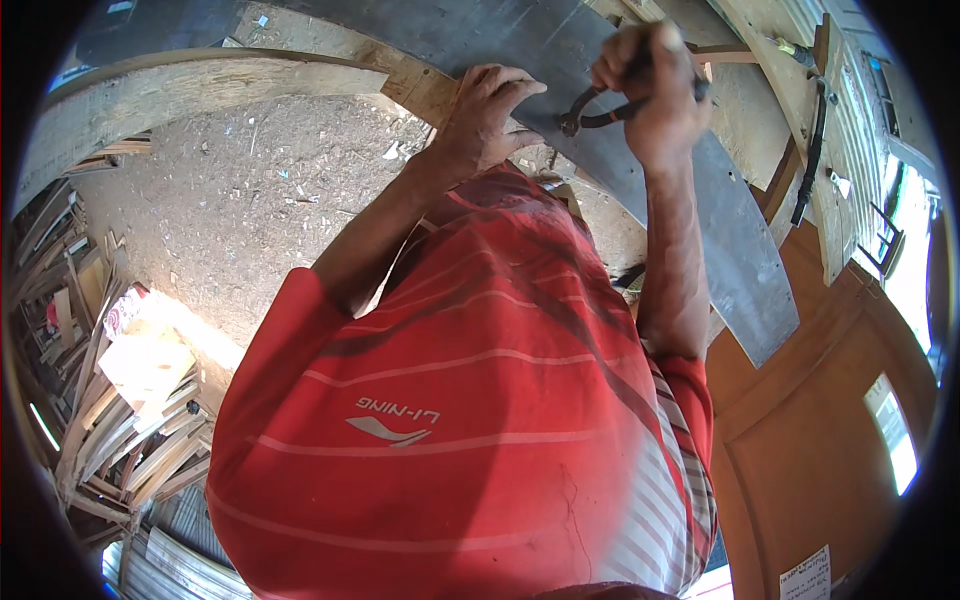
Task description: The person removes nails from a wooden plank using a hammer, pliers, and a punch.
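Observation:
My right hand (662, 105) is closed around the dark handles of a pair of pincers (592, 117). Their rounded jaws rest on the face of a dark grey sheet or board (735, 245), near its close edge. Whether a nail sits between the jaws is too small to tell. My left hand (488, 118) lies at the same edge of the board, left of the pincers, with thumb and fingers apart and nothing held. The board stretches slantwise from the upper left to the right of me, its surface scuffed and marked with small dots.
A long pale wooden plank (215, 95) curves across the upper left. Wood offcuts (140, 440) are heaped at the left. Brown panels (815, 400) stand at the right, below a black strap-like item (812, 150) on the timber frame. Debris litters the dirt floor (260, 190).

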Demonstrator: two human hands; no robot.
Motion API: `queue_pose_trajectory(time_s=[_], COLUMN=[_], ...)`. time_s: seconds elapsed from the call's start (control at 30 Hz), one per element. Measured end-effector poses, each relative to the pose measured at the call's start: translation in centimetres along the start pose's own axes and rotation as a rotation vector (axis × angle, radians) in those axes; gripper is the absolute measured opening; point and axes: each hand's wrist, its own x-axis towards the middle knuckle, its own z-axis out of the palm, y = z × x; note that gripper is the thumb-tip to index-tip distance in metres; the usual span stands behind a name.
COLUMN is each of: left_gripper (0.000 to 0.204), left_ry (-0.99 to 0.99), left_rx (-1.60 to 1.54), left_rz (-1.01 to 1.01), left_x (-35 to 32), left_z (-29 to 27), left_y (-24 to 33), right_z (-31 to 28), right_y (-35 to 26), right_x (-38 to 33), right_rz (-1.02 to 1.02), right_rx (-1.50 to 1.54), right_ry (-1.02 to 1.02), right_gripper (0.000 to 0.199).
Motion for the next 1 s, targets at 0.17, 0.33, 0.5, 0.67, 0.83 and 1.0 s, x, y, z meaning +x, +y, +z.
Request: queue_pose_trajectory(time_s=[0.17, 0.33, 0.5, 0.67, 0.83, 1.0], left_gripper=[0.082, 0.090, 0.095, 0.095, 0.092, 0.092], left_ry=[0.070, 0.103, 0.092, 0.079, 0.062, 0.125], left_rx=[-0.044, -0.013, -0.006, 0.101, 0.032, 0.014], left_rz=[-0.065, -0.056, -0.007, 0.018, -0.043, -0.022], left_x=[-0.2, -0.6, -1.0, -0.3, 0.1, -1.0], left_z=[0.4, 0.4, 1.0, 0.4, 1.2, 1.4], left_y=[-0.5, -1.0, -1.7, -0.8, -0.8, -1.8], right_z=[1.0, 2.6, 4.3, 0.9, 1.3, 1.7], right_y=[-0.2, 8.9, 10.8, 4.9, 4.2, -1.0], right_x=[6.3, 8.1, 12.1, 10.9, 8.8, 0.9], right_rz=[0.392, -0.940, -0.022, 0.026, 0.363, 0.063], right_rx=[-0.437, -1.624, -0.846, -0.476, -0.502, -0.477], right_ry=[-0.317, -0.294, -0.441, -0.636, -0.066, -0.060], right_gripper=[0.049, 0.027, 0.038, 0.046, 0.054, 0.048])
